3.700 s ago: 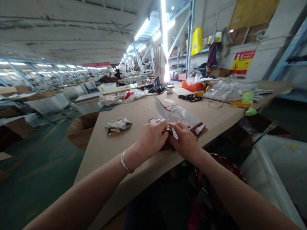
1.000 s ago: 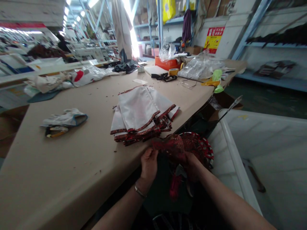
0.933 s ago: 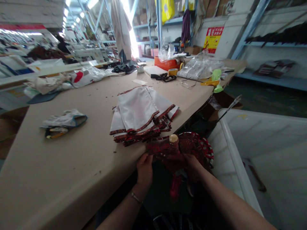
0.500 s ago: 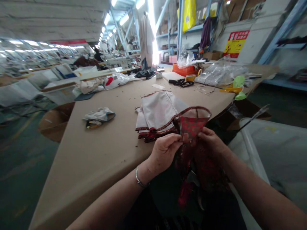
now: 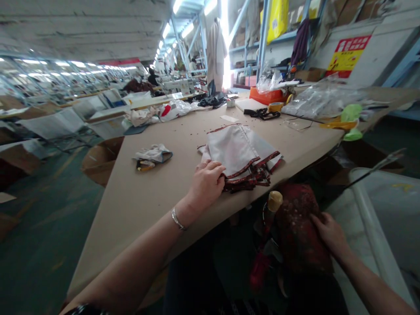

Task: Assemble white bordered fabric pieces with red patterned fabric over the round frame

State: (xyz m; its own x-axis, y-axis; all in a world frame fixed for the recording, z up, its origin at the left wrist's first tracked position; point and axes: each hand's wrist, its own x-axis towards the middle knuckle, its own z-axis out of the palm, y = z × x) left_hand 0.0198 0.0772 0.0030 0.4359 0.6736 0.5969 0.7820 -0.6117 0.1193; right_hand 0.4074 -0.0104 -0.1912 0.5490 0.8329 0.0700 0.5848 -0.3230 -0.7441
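From my remote seat I see the left hand (image 5: 207, 183) resting on the near-left corner of a stack of white cloth pieces (image 5: 234, 148), its fingers curled over the margin; whether they pinch any layer I cannot tell. A metal bracelet (image 5: 177, 219) circles that wrist. The right hand (image 5: 330, 229) is below the table (image 5: 138, 218), beyond its near edge, and I read it as grasping a dark red patterned cloth (image 5: 300, 218) by the side. Just left of that cloth stands a rounded, tan knob (image 5: 274, 201) — what it belongs to is too dark to make out.

The stack, trimmed in red-brown, lies close to the near edge, a few layers fanned toward the right. Toward the left edge I have a crumpled pale glove (image 5: 152, 153), well apart from the stack. Farther in, toward the far edge, are a black strap (image 5: 261, 114), a roll of yellow tape (image 5: 275, 107) and an orange box (image 5: 267, 95) — with clear plastic bags (image 5: 324, 100) spread to their right. Off the right-hand stretch of the near edge sits a white tub (image 5: 403, 201).
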